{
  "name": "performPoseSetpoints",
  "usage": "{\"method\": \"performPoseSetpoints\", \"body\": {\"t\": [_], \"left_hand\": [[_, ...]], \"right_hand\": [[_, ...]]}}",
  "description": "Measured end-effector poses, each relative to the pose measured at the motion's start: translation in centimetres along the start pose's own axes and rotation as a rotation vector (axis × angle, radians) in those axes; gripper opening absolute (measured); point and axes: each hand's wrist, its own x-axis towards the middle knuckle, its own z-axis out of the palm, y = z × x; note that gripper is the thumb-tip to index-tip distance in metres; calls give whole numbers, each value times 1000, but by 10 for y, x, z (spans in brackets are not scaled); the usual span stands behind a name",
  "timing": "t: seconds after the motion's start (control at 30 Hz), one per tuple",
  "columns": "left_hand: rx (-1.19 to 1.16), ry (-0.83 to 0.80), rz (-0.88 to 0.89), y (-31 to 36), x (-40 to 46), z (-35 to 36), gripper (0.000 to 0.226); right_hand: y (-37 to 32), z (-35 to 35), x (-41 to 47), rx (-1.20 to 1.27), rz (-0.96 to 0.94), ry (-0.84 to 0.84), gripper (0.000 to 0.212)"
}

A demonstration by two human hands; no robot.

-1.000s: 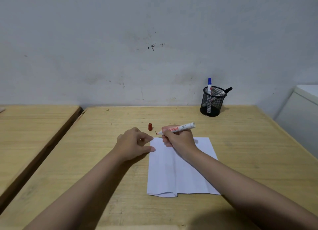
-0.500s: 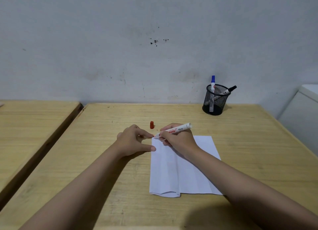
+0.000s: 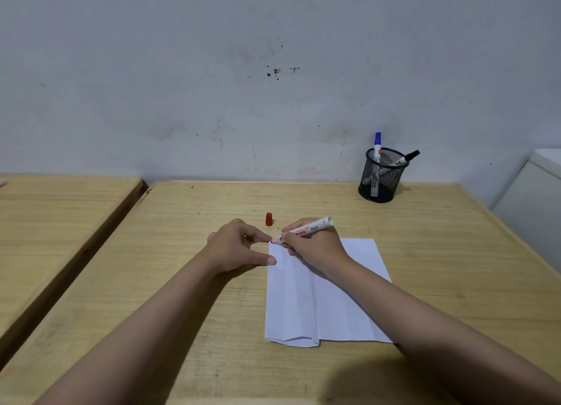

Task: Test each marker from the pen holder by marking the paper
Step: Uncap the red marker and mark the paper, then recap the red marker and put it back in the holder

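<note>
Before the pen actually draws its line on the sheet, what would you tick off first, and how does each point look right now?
1. Cap off: ok. The red cap stands on the table, away from the tip.
2. Grip: ok. The right hand holds the red marker in a writing grip.
3. Tip on the paper: cannot tell; it sits at the top left corner.
4. Paper steadied: ok. The left hand rests at its left edge, thumb on it.
5. Markers left to test: ok. The blue marker and black marker wait in the pen holder.

"BG-12" on red marker (image 3: 306,230)
</note>
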Motion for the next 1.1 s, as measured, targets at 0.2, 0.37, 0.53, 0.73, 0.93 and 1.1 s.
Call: {"method": "performPoseSetpoints", "body": {"t": [0.2,0.37,0.53,0.73,0.93,1.1], "left_hand": [[-2,12,14,6,-4,-2,45],[14,-3,40,5,-4,-2,45],[30,8,92,7,7,-6,47],[24,200,206,16,32,-6,29],[120,158,163,20,50,-4,19],[-453,211,77,29,37,-11,8]], "right_hand": [[-1,-1,0,14,-1,-33,20],[-4,-3,0,203,37,35,3],[-8,-8,0,337,97,82,5],[-9,-10,0,364,131,95,5],[-12,-12,-3,395,141,91,7],[-24,-22,-11,491,18,145,7]]}}
